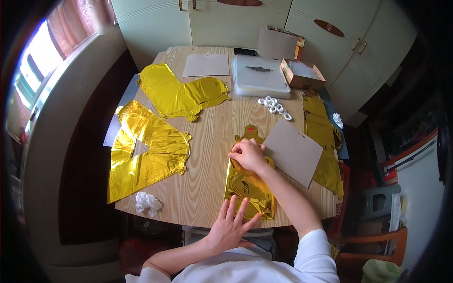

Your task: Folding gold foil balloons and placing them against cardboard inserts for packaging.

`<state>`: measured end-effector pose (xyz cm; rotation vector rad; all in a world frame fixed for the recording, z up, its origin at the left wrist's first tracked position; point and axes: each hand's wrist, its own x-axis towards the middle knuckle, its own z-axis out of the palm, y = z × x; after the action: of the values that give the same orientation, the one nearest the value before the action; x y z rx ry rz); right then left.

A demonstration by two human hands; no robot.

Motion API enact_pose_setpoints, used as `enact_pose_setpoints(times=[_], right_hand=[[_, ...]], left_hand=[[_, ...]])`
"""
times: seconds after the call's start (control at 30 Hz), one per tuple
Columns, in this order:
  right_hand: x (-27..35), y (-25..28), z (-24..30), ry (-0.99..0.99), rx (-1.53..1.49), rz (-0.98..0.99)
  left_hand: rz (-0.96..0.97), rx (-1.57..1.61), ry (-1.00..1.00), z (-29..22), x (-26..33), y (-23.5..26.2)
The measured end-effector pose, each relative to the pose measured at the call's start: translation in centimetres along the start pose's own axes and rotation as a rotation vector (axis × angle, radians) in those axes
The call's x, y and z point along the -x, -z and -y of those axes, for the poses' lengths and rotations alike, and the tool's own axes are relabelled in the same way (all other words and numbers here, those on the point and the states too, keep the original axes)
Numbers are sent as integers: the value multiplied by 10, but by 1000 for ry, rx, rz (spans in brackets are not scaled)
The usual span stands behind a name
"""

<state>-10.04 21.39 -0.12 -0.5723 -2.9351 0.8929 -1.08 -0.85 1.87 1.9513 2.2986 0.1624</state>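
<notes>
A folded gold foil balloon (247, 185) lies near the table's front edge, its tab with a red dot pointing away from me. My right hand (248, 154) is closed over its upper part, with thumb and fingertips pinching at the left edge. Below it, my left hand (232, 223) is open with fingers spread, the fingertips at the lower end of the foil. Right of my right hand, a grey-brown cardboard sheet (295, 153) lies at a slant. The right hand and forearm hide part of the balloon.
More flattened gold foil balloons (158, 148) lie on the left, and others (321, 127) at the right edge. White ribbon rolls (273, 105), a stack of clear plastic bags (257, 82), an open box (304, 74) and another cardboard sheet (206, 65) sit farther back. Crumpled tissue (147, 203) lies front left.
</notes>
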Motion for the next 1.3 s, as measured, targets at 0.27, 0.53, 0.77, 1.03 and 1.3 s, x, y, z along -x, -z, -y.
enact_pose_setpoints(times=[0.27,0.53,0.77,1.03,1.3], right_hand=[[11,-7,-2,232,68,-314],[101,2,9,891,105,-81],[100,-9,7,881,375,-181],[74,-13,8,744,436,-244],[42,-16,2,648,451,-280]], left_hand=[[36,-31,6,-1,-1,-2],[92,-24,-4,-1,0,-5],[19,-65,-9,1,1,-5],[8,-33,2,1,0,-3],[13,-5,9,0,0,-4]])
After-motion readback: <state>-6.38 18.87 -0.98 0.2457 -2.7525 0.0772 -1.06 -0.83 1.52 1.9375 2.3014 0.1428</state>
